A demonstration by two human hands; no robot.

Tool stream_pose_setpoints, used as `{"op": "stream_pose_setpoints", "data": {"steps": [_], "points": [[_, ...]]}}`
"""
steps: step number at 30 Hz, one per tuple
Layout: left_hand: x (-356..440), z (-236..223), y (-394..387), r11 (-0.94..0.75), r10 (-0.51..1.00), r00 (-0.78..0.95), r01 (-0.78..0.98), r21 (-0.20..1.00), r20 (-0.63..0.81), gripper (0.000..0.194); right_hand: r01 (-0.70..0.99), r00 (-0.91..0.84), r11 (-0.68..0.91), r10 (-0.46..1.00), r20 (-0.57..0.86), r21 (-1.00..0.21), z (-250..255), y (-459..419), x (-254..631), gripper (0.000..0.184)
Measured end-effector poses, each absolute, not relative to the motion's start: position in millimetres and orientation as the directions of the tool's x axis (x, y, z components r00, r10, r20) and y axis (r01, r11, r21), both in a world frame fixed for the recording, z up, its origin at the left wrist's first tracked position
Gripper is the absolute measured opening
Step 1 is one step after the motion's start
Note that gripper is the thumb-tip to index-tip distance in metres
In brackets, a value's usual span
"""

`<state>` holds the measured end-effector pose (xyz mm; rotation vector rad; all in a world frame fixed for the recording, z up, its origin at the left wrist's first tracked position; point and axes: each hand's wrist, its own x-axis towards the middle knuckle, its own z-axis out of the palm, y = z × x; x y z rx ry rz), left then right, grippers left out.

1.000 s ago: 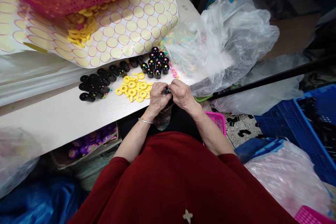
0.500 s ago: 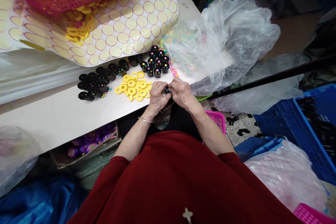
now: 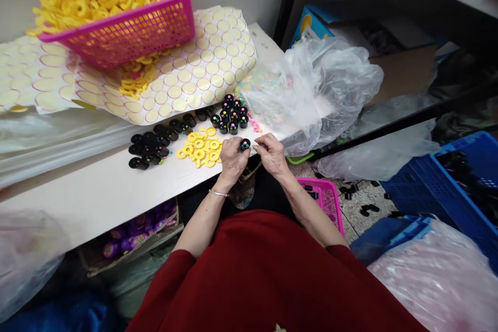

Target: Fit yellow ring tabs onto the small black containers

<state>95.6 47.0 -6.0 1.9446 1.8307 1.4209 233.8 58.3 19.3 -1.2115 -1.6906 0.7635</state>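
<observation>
My left hand [image 3: 232,158] is closed around a small black cup [image 3: 245,144], its open end up and a pink bead with blue bits showing inside. Just right of the cup, my right hand [image 3: 271,153] has thumb and fingertips pinched together; whatever is between them is too small to name. Several similar black cups with coloured beads [image 3: 233,115] stand upright beyond my hands. Left of my left hand lies a loose pile of yellow rings with tabs [image 3: 200,149]. Farther left, more black cups [image 3: 150,145] lie on their sides.
A pink basket [image 3: 132,36] heaped with yellow rings sits on sheets of round stickers [image 3: 218,52]. A clear plastic bag [image 3: 315,98] of tiny coloured pieces lies at right. Below are another pink basket [image 3: 330,202], a blue crate [image 3: 459,192] and a carton of purple items [image 3: 136,233].
My right hand has come away from the black cup and moved slightly right. The cup's open top with the pink bead now shows. The camera view has tilted up.
</observation>
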Motion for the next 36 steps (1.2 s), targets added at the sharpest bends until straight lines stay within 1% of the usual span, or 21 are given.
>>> {"op": "stream_pose_setpoints", "data": {"steps": [5, 8, 11, 15, 18, 20, 23, 26, 29, 31, 33, 35, 36], "points": [[91.0, -4.0, 55.3, -0.165, 0.810, -0.205, 0.820, 0.548, 0.550, 0.015, 0.491, -0.109, 0.327, 0.943, 0.316, -0.807, 4.8, 61.0, 231.8, 0.008], [88.3, -5.7, 65.4, -0.122, 0.848, -0.198, 0.830, 0.544, 0.492, 0.021, 0.592, -0.053, 0.297, 0.942, 0.332, -0.749, 1.6, 63.3, 230.3, 0.012], [87.6, -5.8, 75.0, -0.094, 0.879, -0.189, 0.832, 0.547, 0.438, 0.028, 0.710, -0.013, 0.223, 0.953, 0.304, -0.668, 4.5, 68.2, 230.6, 0.016], [87.7, -1.0, 72.7, -0.171, 0.843, -0.137, 0.848, 0.501, 0.520, 0.030, 0.838, 0.011, 0.109, 0.976, 0.216, -0.535, 12.2, 77.3, 232.0, 0.018], [81.8, 3.8, 54.5, -0.211, 0.807, -0.113, 0.861, 0.462, 0.579, 0.026, 0.883, -0.001, 0.068, 0.990, 0.144, -0.464, 16.1, 81.4, 232.3, 0.020], [71.4, 5.7, 36.8, -0.193, 0.782, -0.136, 0.875, 0.443, 0.609, 0.021, 0.893, -0.023, 0.072, 0.993, 0.114, -0.444, 17.8, 82.0, 232.4, 0.022], [45.2, 5.7, 7.5, -0.107, 0.726, -0.229, 0.894, 0.436, 0.648, 0.016, 0.902, -0.031, 0.075, 0.993, 0.110, -0.425, 19.1, 81.8, 232.6, 0.022], [15.3, 4.9, -18.8, 0.061, 0.677, -0.382, 0.881, 0.469, 0.629, 0.014, 0.927, -0.049, 0.081, 0.994, 0.096, -0.366, 18.6, 83.0, 232.5, 0.025], [-4.3, 6.5, -35.4, 0.202, 0.684, -0.511, 0.819, 0.537, 0.521, 0.013, 0.947, -0.093, 0.115, 0.992, 0.087, -0.298, 17.7, 85.3, 232.3, 0.026], [-10.0, 9.7, -39.2, 0.232, 0.705, -0.553, 0.771, 0.593, 0.444, 0.015, 0.951, -0.132, 0.153, 0.987, 0.095, -0.270, 18.1, 85.8, 232.9, 0.027], [-14.5, 14.1, -37.7, 0.246, 0.695, -0.595, 0.724, 0.645, 0.404, 0.016, 0.947, -0.180, 0.198, 0.979, 0.094, -0.253, 19.5, 84.6, 233.8, 0.027], [-22.7, 18.7, -32.5, 0.286, 0.619, -0.678, 0.664, 0.691, 0.396, 0.015, 0.941, -0.217, 0.231, 0.972, 0.086, -0.246, 21.2, 82.6, 234.5, 0.026], [-29.1, 20.7, -29.6, 0.314, 0.556, -0.729, 0.629, 0.711, 0.399, 0.015, 0.939, -0.226, 0.239, 0.971, 0.082, -0.246, 21.9, 81.6, 234.5, 0.025]]}}
